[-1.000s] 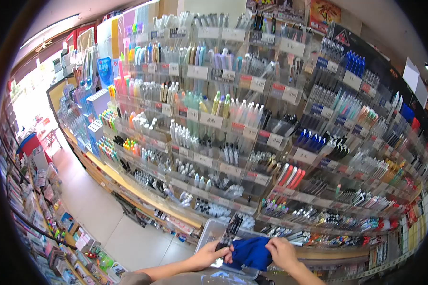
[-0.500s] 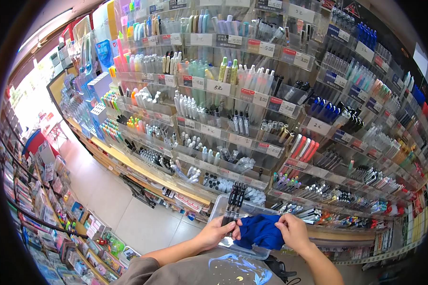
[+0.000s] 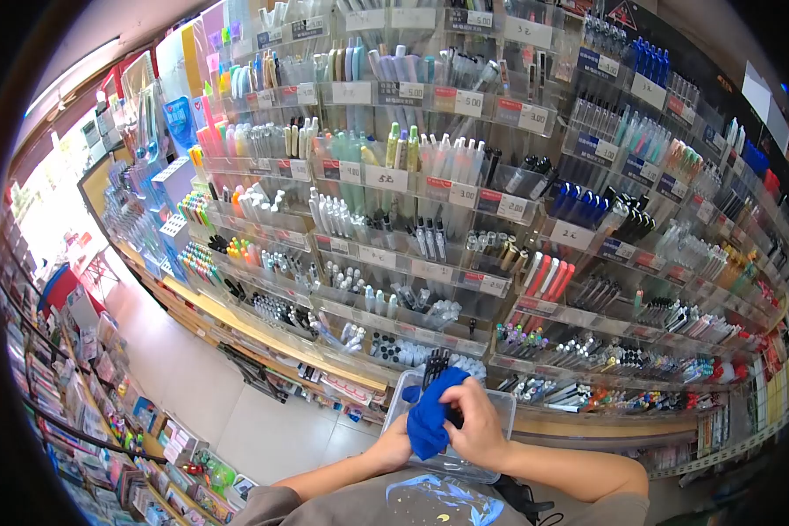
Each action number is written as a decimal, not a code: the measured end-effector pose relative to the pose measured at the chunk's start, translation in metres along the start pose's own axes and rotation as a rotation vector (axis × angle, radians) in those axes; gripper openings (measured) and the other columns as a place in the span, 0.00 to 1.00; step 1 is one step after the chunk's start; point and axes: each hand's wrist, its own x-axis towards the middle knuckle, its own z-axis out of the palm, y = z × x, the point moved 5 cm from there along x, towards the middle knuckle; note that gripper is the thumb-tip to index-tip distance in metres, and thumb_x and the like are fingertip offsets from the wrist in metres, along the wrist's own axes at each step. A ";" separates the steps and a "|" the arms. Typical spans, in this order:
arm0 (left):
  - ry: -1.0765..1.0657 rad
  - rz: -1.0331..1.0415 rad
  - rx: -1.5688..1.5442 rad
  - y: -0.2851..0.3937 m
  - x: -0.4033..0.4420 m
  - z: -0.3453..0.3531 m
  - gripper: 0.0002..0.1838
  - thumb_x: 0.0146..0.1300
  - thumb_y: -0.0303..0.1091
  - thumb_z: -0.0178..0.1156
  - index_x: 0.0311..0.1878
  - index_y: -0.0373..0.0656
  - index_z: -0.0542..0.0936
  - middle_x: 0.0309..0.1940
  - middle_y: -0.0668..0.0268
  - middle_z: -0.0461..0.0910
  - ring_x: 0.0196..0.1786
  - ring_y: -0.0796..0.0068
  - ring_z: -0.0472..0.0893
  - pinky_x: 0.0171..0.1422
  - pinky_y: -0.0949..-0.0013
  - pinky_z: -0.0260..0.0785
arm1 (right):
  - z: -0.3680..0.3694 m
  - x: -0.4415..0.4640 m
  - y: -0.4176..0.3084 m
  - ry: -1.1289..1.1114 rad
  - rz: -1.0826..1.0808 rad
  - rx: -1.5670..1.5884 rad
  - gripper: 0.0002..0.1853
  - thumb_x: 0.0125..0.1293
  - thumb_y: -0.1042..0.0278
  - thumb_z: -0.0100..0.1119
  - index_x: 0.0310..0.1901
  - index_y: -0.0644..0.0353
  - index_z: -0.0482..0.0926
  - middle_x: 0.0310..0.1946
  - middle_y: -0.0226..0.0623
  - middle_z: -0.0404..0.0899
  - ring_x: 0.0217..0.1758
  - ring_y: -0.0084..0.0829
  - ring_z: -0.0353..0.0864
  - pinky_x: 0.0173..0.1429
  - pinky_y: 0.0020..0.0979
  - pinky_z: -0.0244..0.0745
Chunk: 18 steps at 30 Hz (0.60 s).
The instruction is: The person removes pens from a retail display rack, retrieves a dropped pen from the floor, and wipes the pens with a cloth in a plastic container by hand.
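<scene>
My left hand [image 3: 394, 444] is closed around several black pens [image 3: 435, 364], whose tops stick up above a blue cloth [image 3: 433, 414]. The cloth is bunched over the lower part of the pens and hides most of the left fingers. My right hand [image 3: 479, 430] pinches the cloth from the right side, pressing it against the pens. Below both hands is a clear plastic bin [image 3: 500, 408], held close to my body.
A tall rack of clear acrylic trays [image 3: 386, 254] full of pens, with price labels, fills the view ahead. A wooden ledge [image 3: 351, 366] runs along its base. Shelves of small goods [image 3: 105, 421] stand at the lower left, across a tiled aisle [image 3: 245, 430].
My right hand has moved left with the blue cloth and brought it up onto the black pens in my left hand. The cloth now covers the pens' lower part. The view has shifted slightly.
</scene>
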 end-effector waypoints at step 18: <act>-0.302 0.004 0.130 0.037 -0.008 0.041 0.11 0.65 0.36 0.47 0.29 0.41 0.68 0.21 0.69 0.67 0.30 0.75 0.72 0.37 0.74 0.62 | -0.004 0.020 0.007 0.213 0.456 0.891 0.12 0.45 0.79 0.66 0.34 0.64 0.77 0.30 0.32 0.79 0.32 0.22 0.78 0.38 0.25 0.74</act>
